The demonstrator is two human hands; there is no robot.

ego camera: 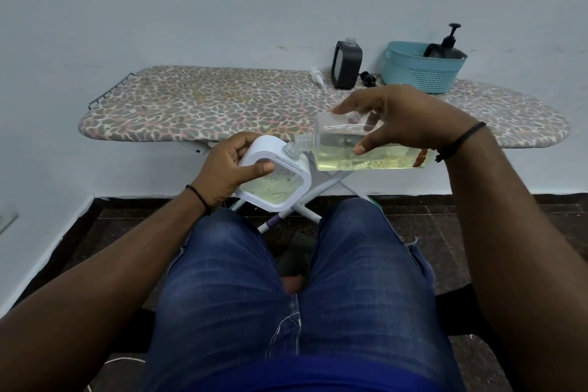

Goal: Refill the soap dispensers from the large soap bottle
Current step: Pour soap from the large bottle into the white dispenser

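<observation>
Clear plastic and pale yellow soap fill the middle of my view: my right hand (397, 118) grips the big bottle (366, 149) from above, fingers (345, 106) curled over its top side and thumb down its near face. The bottle lies almost level, neck pointing left, its mouth just above the open neck of the white dispenser (276, 175). My left hand (235, 172) clamps that dispenser by its left side, thumb across the clear front, holding it tilted with the neck up and to the right. A shallow layer of soap sits low in the dispenser. Both are held in the air in front of the ironing board (222, 105), above my knees in blue jeans (286, 296).

On the board's leopard-print cover, toward its right end, stands a black dispenser (346, 64) without its pump. Just left of it lies a white pump (318, 78); just right lies a black pump (369, 79). Further right sits a teal basket (420, 73) with another black pump bottle (447, 44) inside. Behind the board is a pale blue wall (191, 3); beneath it, dark floor tiles (429, 232).
</observation>
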